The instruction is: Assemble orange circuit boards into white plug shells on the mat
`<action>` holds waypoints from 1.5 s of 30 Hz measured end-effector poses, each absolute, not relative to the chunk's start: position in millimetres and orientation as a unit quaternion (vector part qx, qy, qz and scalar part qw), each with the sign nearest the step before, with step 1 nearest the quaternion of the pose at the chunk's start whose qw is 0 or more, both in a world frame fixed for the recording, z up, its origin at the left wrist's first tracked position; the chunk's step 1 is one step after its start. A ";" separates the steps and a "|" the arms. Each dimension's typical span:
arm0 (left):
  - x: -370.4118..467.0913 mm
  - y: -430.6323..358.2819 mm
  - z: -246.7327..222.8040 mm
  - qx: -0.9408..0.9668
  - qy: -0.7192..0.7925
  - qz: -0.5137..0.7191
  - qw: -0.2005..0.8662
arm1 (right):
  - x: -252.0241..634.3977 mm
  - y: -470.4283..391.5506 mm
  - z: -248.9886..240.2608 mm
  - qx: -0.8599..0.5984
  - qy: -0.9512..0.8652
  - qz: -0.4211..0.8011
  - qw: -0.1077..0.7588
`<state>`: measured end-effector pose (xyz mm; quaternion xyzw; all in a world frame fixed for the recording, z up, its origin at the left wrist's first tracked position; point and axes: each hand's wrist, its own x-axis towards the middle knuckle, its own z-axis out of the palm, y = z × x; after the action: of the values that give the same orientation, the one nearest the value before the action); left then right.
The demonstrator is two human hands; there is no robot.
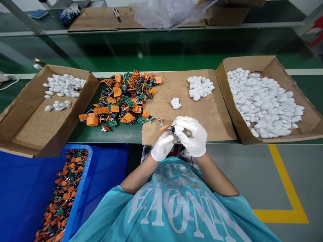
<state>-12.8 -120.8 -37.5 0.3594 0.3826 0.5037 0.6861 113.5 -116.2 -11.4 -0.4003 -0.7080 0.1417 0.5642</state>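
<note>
A large heap of orange plastic plug pieces with green circuit boards and dark wires (126, 97) lies on the green-topped desk (113, 135), left of centre, some of it reaching over the left edge of a flat brown cardboard sheet (212, 124). On that sheet sit a small cluster of white pieces (176, 103) and, beyond it to the right, a bigger pile of white pieces (200, 88). Nothing stands between the small cluster and the hands, which work together at the sheet's near edge. The white-gloved left hand (163, 146) and the white-gloved right hand (193, 136) are both closed around one small assembly with an orange plastic part and a dark component (164, 128); the fingers hide much of it.

To the left, an open, shallow brown cardboard box (32, 129) holds loose white pieces (64, 85) toward its far end, its near part bare. To the right, another open cardboard box (309, 117) is filled much more fully with white pieces (264, 104). Below the left box, a blue plastic bin (87, 161) contains many more orange and green pieces (63, 198). Behind, crumpled clear plastic (164, 13) and a hand tool (116, 14) rest on brown cardboard (93, 18).
</note>
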 end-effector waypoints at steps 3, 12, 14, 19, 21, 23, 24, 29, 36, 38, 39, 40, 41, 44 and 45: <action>-13.3 -123.3 -30.4 0.389 0.400 0.518 0.649 | 111.8 -114.9 -13.4 -0.394 -0.743 0.090 0.533; -20.0 -121.6 -14.8 0.470 0.489 0.472 0.563 | 110.0 -117.7 -9.5 -0.335 -0.765 0.204 0.512; -20.2 -123.0 -12.6 0.471 0.485 0.466 0.572 | 106.9 -119.3 -11.0 -0.345 -0.755 0.192 0.524; -20.9 -122.3 -9.5 0.456 0.449 0.436 0.633 | 100.0 -123.1 -16.6 -0.382 -0.699 0.246 0.552; -20.8 -121.8 -8.9 0.459 0.428 0.432 0.648 | 98.0 -124.7 -19.5 -0.375 -0.671 0.323 0.552; -20.8 -122.0 -8.2 0.469 0.416 0.436 0.645 | 95.8 -126.8 -22.0 -0.385 -0.626 0.392 0.553; -20.9 -122.3 -7.8 0.474 0.417 0.439 0.639 | 94.8 -128.0 -22.5 -0.399 -0.603 0.413 0.554; -20.5 -123.8 -4.7 0.488 0.465 0.421 0.608 | 98.1 -128.9 -14.3 -0.418 -0.635 0.391 0.518; -27.0 -122.1 -3.0 0.480 0.464 0.362 0.651 | 117.7 -118.0 -3.2 -0.369 -0.824 0.118 0.413; -32.3 -120.9 -2.4 0.515 0.427 0.341 0.660 | 119.5 -118.0 -3.9 -0.372 -0.836 0.095 0.391; -34.5 -119.9 -1.9 0.527 0.411 0.338 0.663 | 119.5 -118.5 -4.5 -0.374 -0.839 0.093 0.385; -36.1 -118.7 -1.4 0.531 0.398 0.337 0.668 | 118.9 -119.2 -5.2 -0.375 -0.837 0.095 0.386; -37.1 -117.4 -1.1 0.529 0.389 0.337 0.675 | 117.9 -120.1 -6.0 -0.377 -0.833 0.104 0.392; -37.2 -114.2 -3.4 0.505 0.360 0.340 0.707 | 114.0 -123.1 -8.1 -0.389 -0.792 0.166 0.440; -36.9 -113.6 -5.4 0.497 0.353 0.350 0.712 | 112.9 -124.2 -8.4 -0.397 -0.773 0.184 0.459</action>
<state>-36.9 -113.6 -5.4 0.4970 0.3527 0.3497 0.7115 112.9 -124.2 -8.4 -0.3972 -0.7731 0.1845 0.4589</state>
